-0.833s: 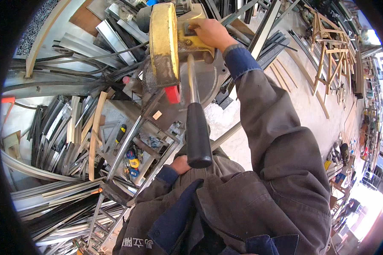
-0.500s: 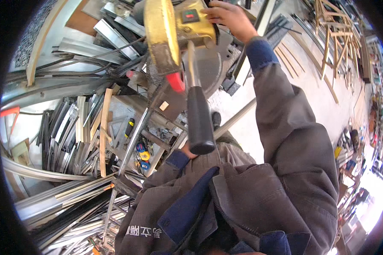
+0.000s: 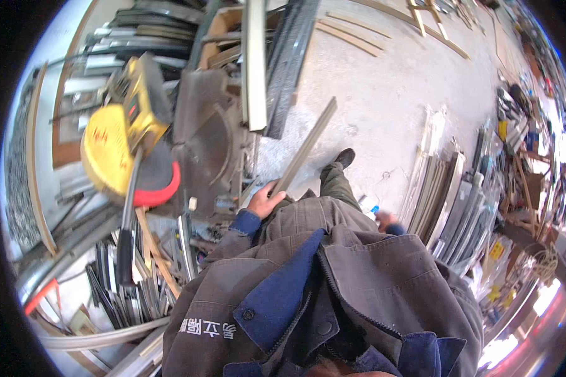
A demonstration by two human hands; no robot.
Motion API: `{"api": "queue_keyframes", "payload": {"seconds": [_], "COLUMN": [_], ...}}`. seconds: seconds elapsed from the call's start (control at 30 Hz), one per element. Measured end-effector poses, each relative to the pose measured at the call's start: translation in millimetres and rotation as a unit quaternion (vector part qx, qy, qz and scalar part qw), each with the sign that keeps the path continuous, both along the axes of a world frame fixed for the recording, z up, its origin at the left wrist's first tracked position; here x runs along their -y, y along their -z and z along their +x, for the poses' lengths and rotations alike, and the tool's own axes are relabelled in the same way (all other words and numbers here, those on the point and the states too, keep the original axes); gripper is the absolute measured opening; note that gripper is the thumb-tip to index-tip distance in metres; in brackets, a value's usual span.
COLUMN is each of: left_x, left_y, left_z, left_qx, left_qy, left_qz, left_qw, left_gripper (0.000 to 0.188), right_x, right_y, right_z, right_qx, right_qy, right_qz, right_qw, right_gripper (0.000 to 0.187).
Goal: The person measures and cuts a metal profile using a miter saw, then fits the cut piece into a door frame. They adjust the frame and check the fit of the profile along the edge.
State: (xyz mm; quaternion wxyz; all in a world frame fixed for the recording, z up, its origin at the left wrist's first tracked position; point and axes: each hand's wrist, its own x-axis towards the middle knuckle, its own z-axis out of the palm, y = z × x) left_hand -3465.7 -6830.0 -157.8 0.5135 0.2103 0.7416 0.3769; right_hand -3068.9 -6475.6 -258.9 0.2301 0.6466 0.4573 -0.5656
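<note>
My left hand (image 3: 265, 202) grips one end of a long, narrow grey profile strip (image 3: 308, 141), which slants up and away to the right in front of my legs. By my right hip is my right hand (image 3: 388, 221), small and smeared, partly hidden by my jacket; its fingers do not show clearly. A small blue-and-white thing (image 3: 372, 211) is next to it, too unclear to name. On my left stands a yellow chop saw (image 3: 107, 151) with a red guard edge (image 3: 160, 191) and a black handle (image 3: 125, 257), its head tilted up beside a dark metal base (image 3: 201, 132). Neither hand touches the saw.
A pale long profile (image 3: 254, 69) and dark profiles (image 3: 289, 69) jut out beyond the saw base. Bundled profiles (image 3: 437, 195) stand on my right. Wooden strips (image 3: 349, 34) lie on the grey floor (image 3: 383, 94) ahead. Offcuts (image 3: 132, 276) crowd the lower left.
My right hand has left the saw's head and dropped to my right side. My view has turned right, so the saw sits further left. The strip in my left hand now shows plainly.
</note>
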Motion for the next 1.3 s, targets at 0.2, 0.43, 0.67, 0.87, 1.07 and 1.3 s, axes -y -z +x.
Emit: {"api": "queue_keyframes", "payload": {"seconds": [0.2,0.43,0.67,0.87,1.07,1.3], "left_x": [-137.9,-347.7,-570.5,-764.4,-949.1,-1182.1], "left_y": [17.7,-6.7,-48.9,-20.0,-36.6,27.0], "left_z": [14.3,44.8,68.0,79.9,95.1,95.5], "left_qx": [-0.076,-0.346,-0.486,-0.471,-0.374,-0.059], "left_qy": [0.020,0.041,0.066,0.131,0.221,0.348], "left_qz": [0.000,0.049,0.084,0.177,0.172,-0.014], "left_qw": [0.997,0.936,0.867,0.855,0.884,0.936], "left_gripper": [0.064,0.070,0.082,0.085,0.079,0.051], "right_x": [11.2,-122.7,-333.0,-452.2,-437.2,-513.2], "right_y": [28.0,46.3,-67.0,-24.8,20.7,112.7], "right_z": [128.9,133.8,63.6,126.1,184.7,216.3], "right_qx": [0.000,-0.193,-0.262,-0.203,-0.096,0.006], "right_qy": [-0.016,0.249,0.338,0.384,0.409,0.206], "right_qz": [-0.032,0.064,0.130,0.130,0.030,0.181], "right_qw": [0.999,0.947,0.895,0.891,0.907,0.962], "right_gripper": [0.032,0.039,0.047,0.048,0.056,0.044]}}
